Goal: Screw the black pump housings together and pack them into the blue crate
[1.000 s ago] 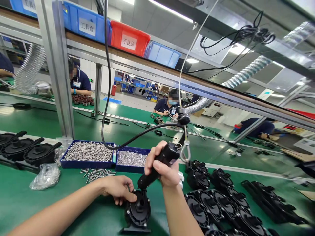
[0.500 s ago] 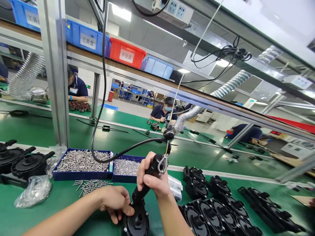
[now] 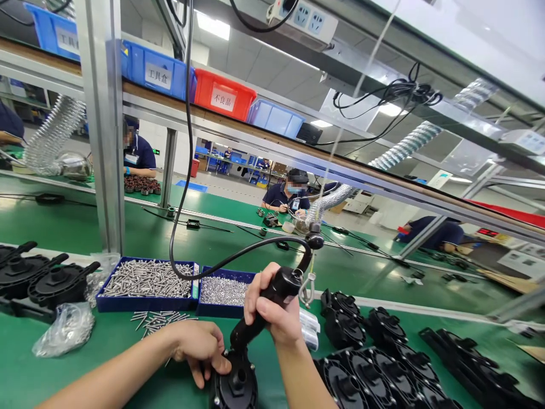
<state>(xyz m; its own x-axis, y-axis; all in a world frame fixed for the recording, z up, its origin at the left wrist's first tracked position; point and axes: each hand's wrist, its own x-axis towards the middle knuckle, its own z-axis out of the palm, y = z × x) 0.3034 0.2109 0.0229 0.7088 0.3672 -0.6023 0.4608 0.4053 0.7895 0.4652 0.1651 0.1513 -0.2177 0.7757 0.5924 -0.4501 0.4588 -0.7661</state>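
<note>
My right hand (image 3: 276,309) is wrapped round a black electric screwdriver (image 3: 251,329), which is tilted with its lower end at the top edge of a round black housing (image 3: 236,383). A black cable runs from the tool's upper end. My left hand (image 3: 202,349) has its fingers bent, with the thumb and fingertips pressed on the housing's upper left rim. Small silver screws show around the housing's edge. The screwdriver's tip is hidden behind the housing's rim.
Blue trays of long screws (image 3: 149,284) and small nuts (image 3: 223,291) stand behind my left hand, loose screws (image 3: 157,321) in front. A bag of parts (image 3: 66,329) lies left. Black housings (image 3: 366,369) fill the right. People sit across the bench.
The screwdriver's upper end and my right hand have shifted slightly right, so the tool leans more. My left hand stays on the housing. The whole view has shifted a little.
</note>
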